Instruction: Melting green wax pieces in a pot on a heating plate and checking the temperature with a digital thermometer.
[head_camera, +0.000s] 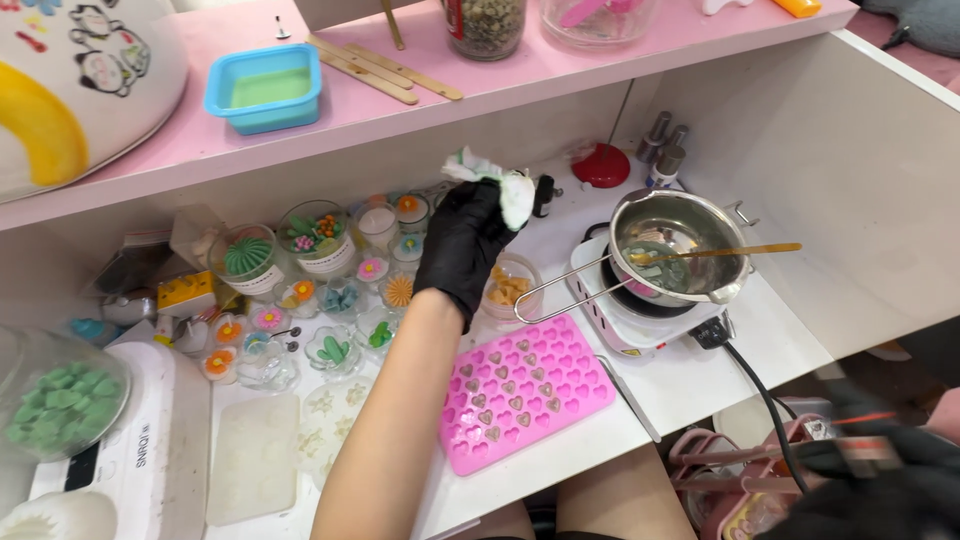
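Nearest me, my right hand (880, 480) is blurred at the frame's corner; I can't tell its grip. One pink heart mould (520, 390) lies at the table edge (640, 410). Farther off, my gloved left hand (462, 245) pinches one crumpled tissue (500, 185) beside one steel pot (675, 245) on its hotplate (640, 315).

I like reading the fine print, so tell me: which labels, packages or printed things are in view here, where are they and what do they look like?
Jar label: top shelf, red and white strip on a glass jar.
White appliance: lower left, dark lettering along its edge.
Candle jar labels: left of the gloved left hand, white bands on clear glasses.
Printed cushion: upper left, white with cartoon figures and yellow.
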